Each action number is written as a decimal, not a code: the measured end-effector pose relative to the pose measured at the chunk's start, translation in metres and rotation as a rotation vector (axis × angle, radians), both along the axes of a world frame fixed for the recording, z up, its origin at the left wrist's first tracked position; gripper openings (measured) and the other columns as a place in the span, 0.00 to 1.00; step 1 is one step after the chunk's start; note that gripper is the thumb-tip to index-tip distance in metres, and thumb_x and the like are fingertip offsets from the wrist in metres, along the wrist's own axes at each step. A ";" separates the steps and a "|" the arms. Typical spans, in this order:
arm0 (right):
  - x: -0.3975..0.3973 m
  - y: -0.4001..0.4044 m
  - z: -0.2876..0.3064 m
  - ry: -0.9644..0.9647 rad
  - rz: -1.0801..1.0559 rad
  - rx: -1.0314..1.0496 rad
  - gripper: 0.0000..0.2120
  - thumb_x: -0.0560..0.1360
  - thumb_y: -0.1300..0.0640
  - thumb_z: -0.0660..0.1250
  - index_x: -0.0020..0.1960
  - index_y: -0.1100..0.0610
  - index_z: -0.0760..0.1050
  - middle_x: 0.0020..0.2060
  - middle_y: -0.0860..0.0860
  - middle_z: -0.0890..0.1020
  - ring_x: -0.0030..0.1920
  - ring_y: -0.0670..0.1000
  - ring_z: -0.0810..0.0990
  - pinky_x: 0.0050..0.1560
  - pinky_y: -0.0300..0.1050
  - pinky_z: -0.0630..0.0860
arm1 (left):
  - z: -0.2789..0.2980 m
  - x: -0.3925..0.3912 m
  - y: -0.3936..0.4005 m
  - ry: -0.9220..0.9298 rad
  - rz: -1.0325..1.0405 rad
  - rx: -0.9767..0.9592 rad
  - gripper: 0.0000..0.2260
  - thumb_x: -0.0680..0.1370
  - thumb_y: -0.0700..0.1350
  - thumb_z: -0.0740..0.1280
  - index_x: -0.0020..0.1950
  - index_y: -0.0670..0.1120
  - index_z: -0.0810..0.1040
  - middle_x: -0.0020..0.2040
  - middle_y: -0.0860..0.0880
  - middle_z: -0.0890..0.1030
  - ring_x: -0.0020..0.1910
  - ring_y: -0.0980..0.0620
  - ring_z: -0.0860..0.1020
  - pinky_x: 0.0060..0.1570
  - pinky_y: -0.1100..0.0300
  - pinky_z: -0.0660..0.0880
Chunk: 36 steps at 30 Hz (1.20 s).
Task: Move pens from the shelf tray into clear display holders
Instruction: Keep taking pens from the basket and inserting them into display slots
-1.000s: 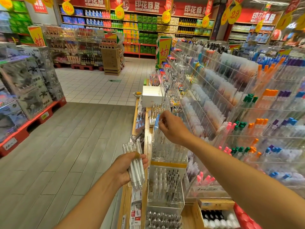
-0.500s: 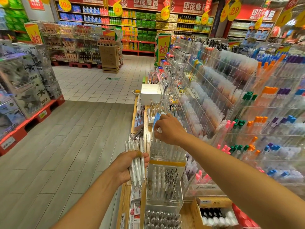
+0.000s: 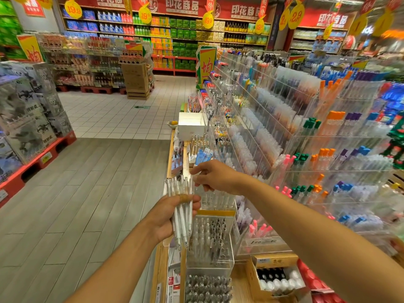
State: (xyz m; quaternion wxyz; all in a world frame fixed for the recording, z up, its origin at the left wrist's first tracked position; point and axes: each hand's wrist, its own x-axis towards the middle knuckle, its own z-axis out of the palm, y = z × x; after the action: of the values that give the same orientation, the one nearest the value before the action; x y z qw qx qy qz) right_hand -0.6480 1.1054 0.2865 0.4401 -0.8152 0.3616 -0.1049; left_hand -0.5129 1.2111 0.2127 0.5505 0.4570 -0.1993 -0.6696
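Nearest me, the left hand (image 3: 168, 217) is wrapped around a bundle of clear pens (image 3: 182, 212), thumb across the front, tips pointing down and caps fanned out above the fist. I read that grip as loose at the bottom: the lowest pens hang well clear of the palm, so one could slide out and drop to the wood-look floor (image 3: 87, 193) or behind the shelf edge (image 3: 161, 259). Just past it, the right hand (image 3: 215, 176) reaches across to the cap ends with fingers curled; it seems to pinch one pen top, though I cannot tell for certain whether it has closed on a pen or only touches it. Pulling one out at an angle could drag its neighbours and spill the fan. Directly beyond, the clear display holder (image 3: 215, 200) already stands close to full with upright pens, so a rushed insertion may jam or tip those inside. Below it, a second holder (image 3: 209, 239) sits close enough to catch a misdrop. Farther along, the acrylic racks (image 3: 284, 132) crowd the right forearm, and an elbow swing could knock stock loose.
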 end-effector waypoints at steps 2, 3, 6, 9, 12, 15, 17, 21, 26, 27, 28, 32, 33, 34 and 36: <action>-0.005 0.001 -0.001 -0.055 -0.021 0.067 0.12 0.80 0.63 0.64 0.63 0.61 0.74 0.40 0.52 0.79 0.32 0.46 0.73 0.34 0.39 0.72 | 0.001 -0.003 0.001 -0.023 -0.009 -0.010 0.13 0.70 0.40 0.72 0.50 0.34 0.84 0.40 0.40 0.83 0.33 0.49 0.83 0.33 0.60 0.80; -0.007 0.001 -0.002 -0.087 -0.019 0.110 0.09 0.80 0.64 0.63 0.59 0.60 0.76 0.39 0.52 0.79 0.32 0.47 0.73 0.34 0.39 0.72 | 0.001 -0.004 0.001 -0.020 -0.014 -0.019 0.12 0.70 0.40 0.72 0.49 0.34 0.85 0.40 0.40 0.83 0.33 0.49 0.83 0.33 0.60 0.80; -0.015 0.000 -0.004 -0.202 -0.016 0.270 0.05 0.79 0.65 0.64 0.48 0.58 0.77 0.36 0.49 0.79 0.34 0.47 0.75 0.36 0.38 0.73 | 0.003 -0.009 0.001 0.006 -0.008 -0.043 0.11 0.70 0.39 0.71 0.49 0.33 0.84 0.39 0.39 0.83 0.33 0.49 0.83 0.34 0.60 0.81; -0.021 -0.004 -0.003 -0.239 0.004 0.382 0.05 0.80 0.64 0.63 0.45 0.61 0.73 0.35 0.52 0.78 0.36 0.49 0.77 0.39 0.38 0.76 | 0.002 -0.011 0.002 0.031 -0.012 -0.042 0.11 0.73 0.38 0.70 0.50 0.32 0.83 0.41 0.37 0.83 0.34 0.47 0.83 0.34 0.59 0.81; -0.024 -0.011 0.003 -0.336 -0.058 0.342 0.04 0.79 0.64 0.63 0.45 0.61 0.71 0.35 0.55 0.78 0.34 0.48 0.79 0.38 0.39 0.79 | 0.001 -0.010 0.001 0.043 0.017 0.010 0.06 0.73 0.38 0.70 0.45 0.35 0.85 0.42 0.37 0.83 0.33 0.46 0.82 0.33 0.57 0.82; -0.028 -0.021 0.013 -0.345 -0.170 0.002 0.02 0.80 0.63 0.63 0.48 0.60 0.74 0.36 0.54 0.79 0.34 0.49 0.79 0.37 0.41 0.78 | -0.005 -0.005 -0.001 0.042 0.122 0.087 0.05 0.71 0.36 0.71 0.44 0.34 0.82 0.37 0.38 0.82 0.30 0.47 0.81 0.30 0.58 0.81; -0.029 -0.027 0.018 -0.268 -0.212 -0.241 0.03 0.80 0.60 0.64 0.47 0.56 0.74 0.36 0.51 0.79 0.35 0.48 0.78 0.38 0.40 0.75 | -0.010 -0.001 -0.002 0.041 0.181 0.127 0.06 0.77 0.35 0.67 0.48 0.32 0.81 0.37 0.38 0.83 0.31 0.48 0.83 0.31 0.58 0.82; -0.029 -0.030 0.014 -0.107 -0.156 -0.521 0.03 0.80 0.58 0.64 0.48 0.53 0.74 0.37 0.46 0.77 0.38 0.47 0.77 0.40 0.39 0.71 | -0.017 0.003 -0.002 0.054 0.206 0.147 0.07 0.78 0.35 0.66 0.49 0.31 0.80 0.38 0.37 0.84 0.33 0.47 0.84 0.31 0.58 0.82; -0.026 -0.030 -0.002 0.010 -0.133 -0.557 0.05 0.80 0.57 0.64 0.52 0.58 0.77 0.36 0.45 0.76 0.40 0.50 0.76 0.43 0.45 0.72 | -0.017 0.003 -0.003 0.038 0.208 0.141 0.08 0.79 0.35 0.65 0.50 0.30 0.80 0.39 0.36 0.84 0.33 0.47 0.84 0.32 0.58 0.82; -0.026 -0.031 -0.001 0.010 -0.138 -0.551 0.05 0.80 0.57 0.64 0.51 0.57 0.77 0.36 0.45 0.76 0.40 0.50 0.77 0.43 0.47 0.74 | -0.016 0.003 -0.003 0.036 0.206 0.140 0.08 0.79 0.34 0.65 0.51 0.30 0.80 0.39 0.36 0.84 0.33 0.47 0.84 0.32 0.58 0.82; -0.025 -0.032 -0.001 0.013 -0.139 -0.546 0.05 0.80 0.57 0.64 0.51 0.57 0.77 0.35 0.45 0.77 0.40 0.51 0.77 0.44 0.48 0.75 | -0.016 0.003 -0.003 0.034 0.206 0.139 0.08 0.79 0.34 0.65 0.51 0.29 0.80 0.40 0.36 0.84 0.34 0.47 0.84 0.33 0.58 0.83; -0.024 -0.036 0.000 0.067 -0.116 -0.537 0.04 0.80 0.56 0.64 0.50 0.56 0.77 0.37 0.48 0.79 0.41 0.51 0.80 0.45 0.49 0.78 | -0.015 0.003 -0.005 0.028 0.216 0.138 0.08 0.79 0.34 0.65 0.52 0.29 0.80 0.43 0.34 0.84 0.36 0.45 0.85 0.32 0.58 0.82; -0.023 -0.035 -0.001 0.084 -0.109 -0.534 0.04 0.80 0.56 0.65 0.50 0.56 0.78 0.38 0.49 0.80 0.41 0.51 0.80 0.44 0.48 0.78 | -0.014 0.003 -0.006 0.025 0.210 0.140 0.08 0.79 0.33 0.65 0.52 0.29 0.80 0.43 0.34 0.84 0.36 0.45 0.85 0.31 0.58 0.82; -0.023 -0.035 -0.003 0.098 -0.104 -0.532 0.05 0.79 0.56 0.66 0.51 0.56 0.79 0.39 0.49 0.80 0.41 0.50 0.79 0.43 0.46 0.76 | -0.013 0.002 -0.006 0.024 0.199 0.142 0.08 0.78 0.33 0.65 0.52 0.29 0.80 0.43 0.34 0.84 0.35 0.45 0.85 0.30 0.58 0.81; -0.021 -0.035 -0.006 0.138 -0.083 -0.561 0.06 0.78 0.55 0.68 0.51 0.57 0.81 0.42 0.49 0.81 0.41 0.47 0.77 0.42 0.42 0.72 | -0.011 0.001 -0.006 0.023 0.174 0.146 0.08 0.78 0.33 0.66 0.53 0.28 0.80 0.43 0.34 0.84 0.35 0.45 0.85 0.30 0.58 0.81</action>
State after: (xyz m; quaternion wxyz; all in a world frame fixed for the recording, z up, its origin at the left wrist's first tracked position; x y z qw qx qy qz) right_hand -0.6692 1.0708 0.2801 0.1673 -0.8948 0.3804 -0.1631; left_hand -0.5123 1.2047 0.2014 0.5740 0.5037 -0.1031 -0.6373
